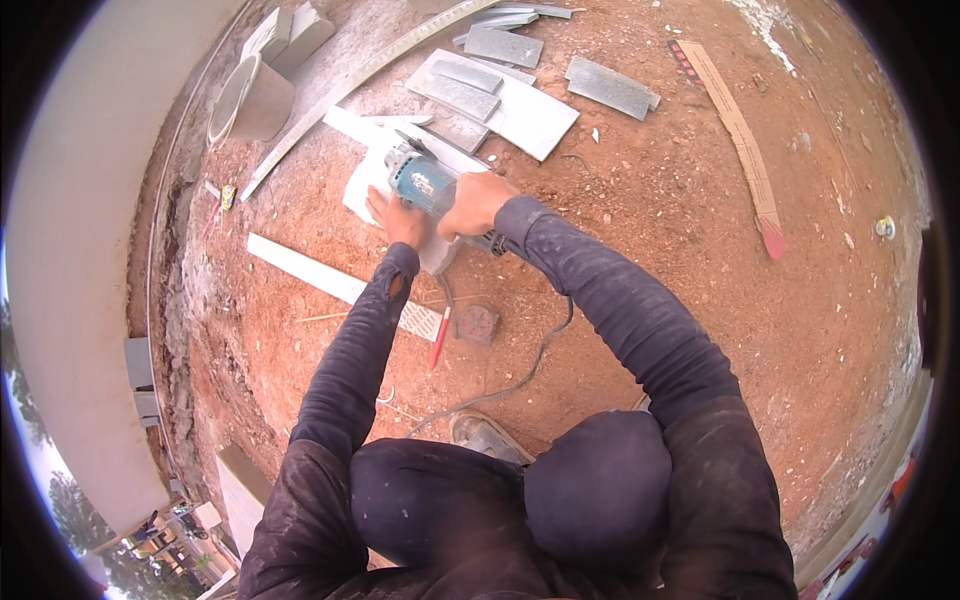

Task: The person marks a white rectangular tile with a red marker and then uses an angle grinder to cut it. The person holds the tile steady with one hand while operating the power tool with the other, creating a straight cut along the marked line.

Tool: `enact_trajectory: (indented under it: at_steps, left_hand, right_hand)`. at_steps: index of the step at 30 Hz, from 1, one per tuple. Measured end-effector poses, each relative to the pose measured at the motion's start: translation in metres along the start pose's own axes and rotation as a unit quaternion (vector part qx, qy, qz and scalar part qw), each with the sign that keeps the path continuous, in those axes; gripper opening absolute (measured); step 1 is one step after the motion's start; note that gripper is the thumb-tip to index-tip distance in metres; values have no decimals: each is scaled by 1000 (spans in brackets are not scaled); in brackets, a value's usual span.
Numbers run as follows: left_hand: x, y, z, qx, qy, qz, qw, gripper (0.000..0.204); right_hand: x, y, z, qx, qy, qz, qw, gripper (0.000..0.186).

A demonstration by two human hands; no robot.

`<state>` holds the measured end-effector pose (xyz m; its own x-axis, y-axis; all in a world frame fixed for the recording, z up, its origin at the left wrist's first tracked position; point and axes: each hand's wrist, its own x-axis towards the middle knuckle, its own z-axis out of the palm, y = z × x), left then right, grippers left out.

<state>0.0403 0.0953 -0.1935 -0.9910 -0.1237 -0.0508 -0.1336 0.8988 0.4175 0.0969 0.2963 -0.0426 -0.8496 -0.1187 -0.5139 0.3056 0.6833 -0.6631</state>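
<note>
My right hand (477, 204) is wrapped round the body of a teal angle grinder (416, 177), whose head and guard sit over a white tile (360, 190). My left hand (395, 215) rests on that tile just left of the grinder, fingers apart and slightly bent. The grinder's disc is mostly hidden. A dark cord (540, 350) runs from the tool across the red dirt. Below my hands lie a long white strip (300, 268), a red marker-like stick (438, 340) and a small blurred square object (478, 323).
Grey and white tiles (535, 118) are piled ahead, beside a long pale straightedge (300, 140). A bucket (246, 105) and blocks (280, 35) stand upper left along a pale wall (80, 300). A cardboard strip (730, 130) lies right. My knees and a shoe are below.
</note>
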Motion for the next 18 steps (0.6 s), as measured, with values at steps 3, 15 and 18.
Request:
enact_trajectory:
  at_steps: [3,15,18]
  left_hand:
    - [-3,4,2,-13,48,-11,999,32]
    - [2,0,1,11,-8,-8,1000,68]
    - [0,0,2,-16,-7,-7,1000,71]
  right_hand:
    - [-1,0,-1,7,-5,-1,1000,59]
    - [2,8,5,-15,0,-9,1000,61]
    - [0,8,4,-20,2,-8,1000,62]
